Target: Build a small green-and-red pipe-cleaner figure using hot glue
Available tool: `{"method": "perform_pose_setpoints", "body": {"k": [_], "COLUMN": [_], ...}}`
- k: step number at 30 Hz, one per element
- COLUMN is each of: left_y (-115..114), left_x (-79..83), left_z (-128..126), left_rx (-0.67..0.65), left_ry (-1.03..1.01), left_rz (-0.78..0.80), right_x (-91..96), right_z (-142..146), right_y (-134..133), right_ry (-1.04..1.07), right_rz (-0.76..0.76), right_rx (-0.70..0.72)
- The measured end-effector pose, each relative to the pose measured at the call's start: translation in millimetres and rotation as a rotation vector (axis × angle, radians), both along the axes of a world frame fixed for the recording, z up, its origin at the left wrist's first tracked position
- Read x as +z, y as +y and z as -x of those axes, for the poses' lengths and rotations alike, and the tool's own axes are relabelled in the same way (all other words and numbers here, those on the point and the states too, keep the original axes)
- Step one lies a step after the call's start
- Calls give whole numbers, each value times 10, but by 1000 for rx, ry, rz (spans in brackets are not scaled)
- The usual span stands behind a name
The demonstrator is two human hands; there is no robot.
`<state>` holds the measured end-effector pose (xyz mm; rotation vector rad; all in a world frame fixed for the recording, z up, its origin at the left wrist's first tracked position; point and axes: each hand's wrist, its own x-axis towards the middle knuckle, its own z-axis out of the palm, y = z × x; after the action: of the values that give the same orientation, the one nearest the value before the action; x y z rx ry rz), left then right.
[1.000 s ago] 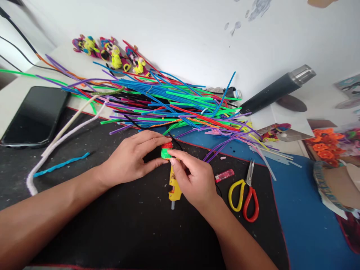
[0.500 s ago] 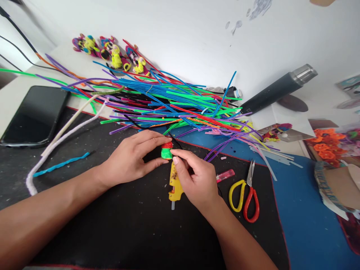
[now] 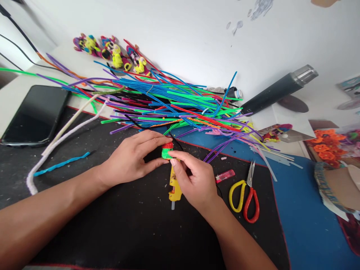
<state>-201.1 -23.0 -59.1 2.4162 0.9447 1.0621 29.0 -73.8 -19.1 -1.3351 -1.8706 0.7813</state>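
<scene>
Between the fingers of my left hand [image 3: 139, 153] is a small red and green pipe-cleaner piece [image 3: 167, 153], red on top with a green band below. The left thumb and fingertips grip it from the left. My right hand [image 3: 194, 174] is closed, its index fingertip pressing on the green band from the right. Whether the right finger and thumb also pinch a strand end is too small to tell. A yellow glue gun [image 3: 174, 187] with a clear glue stick lies on the mat under the right hand, partly hidden by it.
A heap of coloured pipe cleaners [image 3: 168, 101] lies behind the hands. Yellow-and-red-handled scissors [image 3: 247, 191] and a pink lighter [image 3: 225, 176] are at right. A phone [image 3: 35, 114] and a blue twisted pipe cleaner [image 3: 62, 164] lie left; a dark flask [image 3: 275, 90] stands at back right.
My right index finger and thumb have shifted slightly left, over the green band. The left hand keeps its hold on the pipe-cleaner piece.
</scene>
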Motion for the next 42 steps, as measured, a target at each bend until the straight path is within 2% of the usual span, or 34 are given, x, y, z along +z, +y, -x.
{"method": "perform_pose_setpoints", "body": {"k": [9, 16, 29, 35, 42], "left_y": [10, 6, 6, 2, 1], "left_x": [36, 32, 32, 26, 25], "left_z": [-11, -4, 7, 6, 5], "left_rx": [-6, 3, -10, -7, -4], "left_ry": [17, 29, 25, 16, 18], "left_rz": [-7, -6, 13, 23, 18], "right_x": [-29, 2, 8, 26, 10], "right_z": [9, 22, -64, -93, -104], "right_y": [-14, -20, 15, 37, 34], "right_ry": [-57, -73, 20, -4, 35], "right_rz": [-4, -16, 101, 5, -18], "right_rx": [74, 191, -20, 37, 42]}}
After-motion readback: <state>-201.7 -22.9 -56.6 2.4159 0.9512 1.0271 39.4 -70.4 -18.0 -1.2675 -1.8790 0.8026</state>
